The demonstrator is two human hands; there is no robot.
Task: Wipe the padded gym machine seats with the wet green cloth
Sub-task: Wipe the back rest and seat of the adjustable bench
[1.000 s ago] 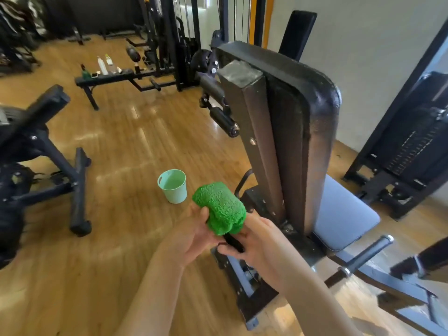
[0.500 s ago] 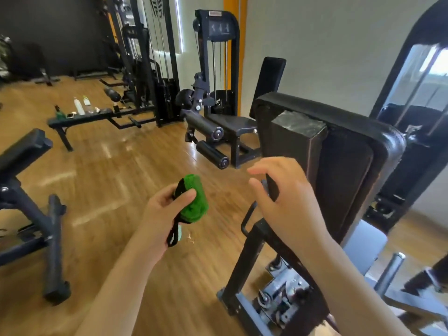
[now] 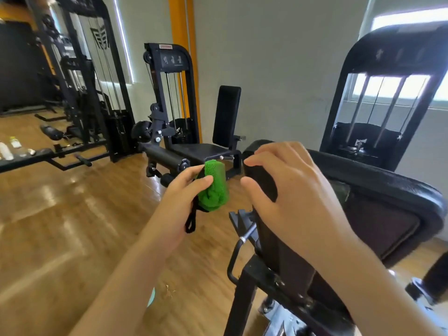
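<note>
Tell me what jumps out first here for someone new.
The bright green cloth, bunched in the left grip mid-frame, stands out against the black machines. Next, the right grip curves over the near corner of the black back pad at right. Behind them, a black weight-stack machine stands by an orange pillar.

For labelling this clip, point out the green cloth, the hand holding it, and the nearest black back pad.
green cloth (image 3: 215,187), head view, fuzzy middle fold.
left hand (image 3: 179,196), head view, back of the hand.
back pad (image 3: 388,181), head view, top padded rim.
</note>
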